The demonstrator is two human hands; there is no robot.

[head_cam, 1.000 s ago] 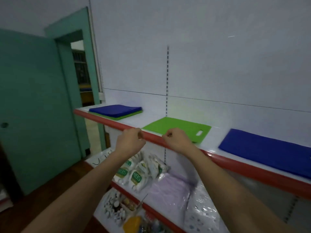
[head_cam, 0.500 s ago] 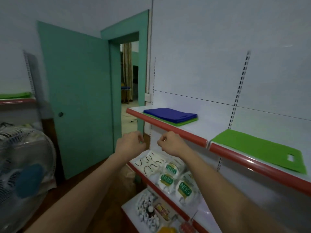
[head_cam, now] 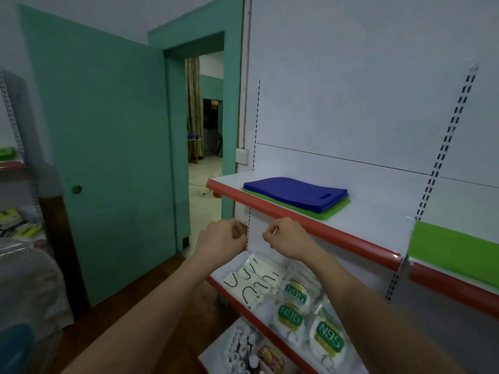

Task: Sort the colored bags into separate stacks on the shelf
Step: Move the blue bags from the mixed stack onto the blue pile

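Note:
A stack of blue bags (head_cam: 297, 192) lies on top of a green bag (head_cam: 334, 210) at the left end of the white shelf (head_cam: 378, 222) with a red front edge. Another green bag (head_cam: 453, 252) lies flat on the shelf section to the right, cut off by the frame. My left hand (head_cam: 220, 238) and my right hand (head_cam: 287, 237) hover side by side just below and in front of the red edge, fingers curled, holding nothing. Both are short of the mixed stack.
A lower shelf (head_cam: 237, 265) holds packets of N95 masks (head_cam: 294, 295) and white masks. Below it are small bottles (head_cam: 240, 349). A teal door (head_cam: 108, 157) stands open to the left, beside a doorway. A covered fan (head_cam: 24, 292) is at the far left.
My view has swung left along the shelf: the mixed blue-on-green stack is now central, the single green bag has slid to the right edge. Both hands stay curled and empty.

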